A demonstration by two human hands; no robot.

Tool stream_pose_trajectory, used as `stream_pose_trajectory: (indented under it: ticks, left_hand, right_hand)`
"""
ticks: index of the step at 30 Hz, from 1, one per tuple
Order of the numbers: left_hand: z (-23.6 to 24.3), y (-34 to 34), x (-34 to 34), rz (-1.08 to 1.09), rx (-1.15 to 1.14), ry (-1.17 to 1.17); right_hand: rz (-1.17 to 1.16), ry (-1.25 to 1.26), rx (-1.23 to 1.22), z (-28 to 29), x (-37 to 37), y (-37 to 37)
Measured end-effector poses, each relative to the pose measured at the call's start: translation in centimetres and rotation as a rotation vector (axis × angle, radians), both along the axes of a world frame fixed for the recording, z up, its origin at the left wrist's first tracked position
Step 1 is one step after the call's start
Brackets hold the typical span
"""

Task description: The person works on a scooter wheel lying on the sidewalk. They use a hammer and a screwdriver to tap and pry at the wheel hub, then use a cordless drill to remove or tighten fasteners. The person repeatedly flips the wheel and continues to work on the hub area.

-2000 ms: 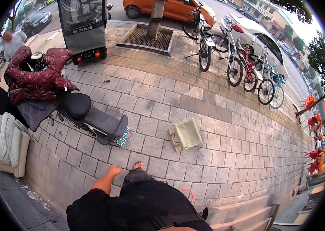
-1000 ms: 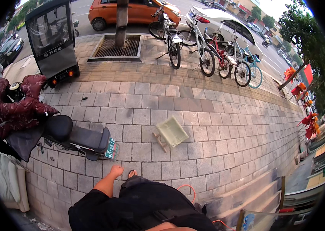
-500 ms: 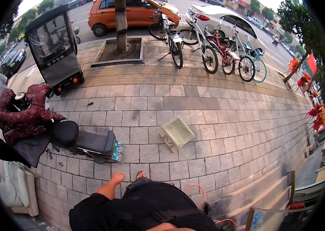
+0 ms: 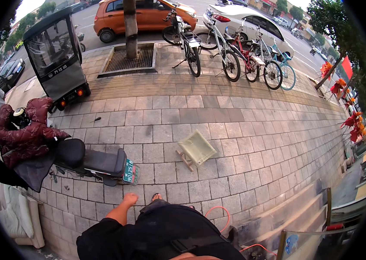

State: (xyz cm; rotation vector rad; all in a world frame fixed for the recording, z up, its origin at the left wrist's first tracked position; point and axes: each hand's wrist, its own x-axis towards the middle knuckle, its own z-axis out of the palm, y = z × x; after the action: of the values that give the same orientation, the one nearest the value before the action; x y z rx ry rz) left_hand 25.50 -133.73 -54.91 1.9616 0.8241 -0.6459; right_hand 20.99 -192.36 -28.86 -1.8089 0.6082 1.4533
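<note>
My left hand (image 4: 129, 199) hangs low in front of my body, its fingers curled in, and nothing shows in it. It is nearest to the rear of a parked black electric scooter (image 4: 103, 161), a little apart from the green plate (image 4: 129, 170). My right hand is out of sight. Ahead on the paving stands a small folding stool (image 4: 197, 147) with a pale green cloth seat and wooden legs. A maroon quilted wind cover (image 4: 23, 134) drapes over the scooter's front. One sandalled foot (image 4: 157, 197) shows below me.
A screwdriver-like tool (image 4: 97, 118) lies on the paving. Steps (image 4: 291, 212) and an orange hose (image 4: 224, 209) are at right. At left are a worn pale armchair (image 4: 20, 214) and a covered three-wheeler (image 4: 57, 56). Several bicycles (image 4: 230, 60) stand along the kerb. Someone stands at far left.
The whole view has shifted slightly, so the stool, scooter and bicycles sit a little further left. My left hand keeps nearly the same curled pose.
</note>
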Motion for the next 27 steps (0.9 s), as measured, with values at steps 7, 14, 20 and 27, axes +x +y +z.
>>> stream_pose_trajectory:
  ticks: [7, 14, 20, 27]
  left_hand:
    - [6.4, -2.5, 1.1, -0.071, 0.084, 0.162]
    - [0.5, -0.8, -1.7, 0.005, 0.032, 0.118]
    - [-0.1, -0.5, -2.6, -0.01, 0.04, 0.135]
    - [1.5, -0.5, -2.8, 0.121, -0.06, 0.22]
  right_hand:
    - [-0.039, 0.007, -0.035, 0.4, -0.8, -0.3]
    - [-0.027, 0.011, -0.054, 0.1, -0.2, -0.6]
    - [-0.028, 0.011, -0.068, -0.1, 0.4, -0.9]
    - [-0.026, 0.01, -0.071, -0.2, 1.5, -0.4]
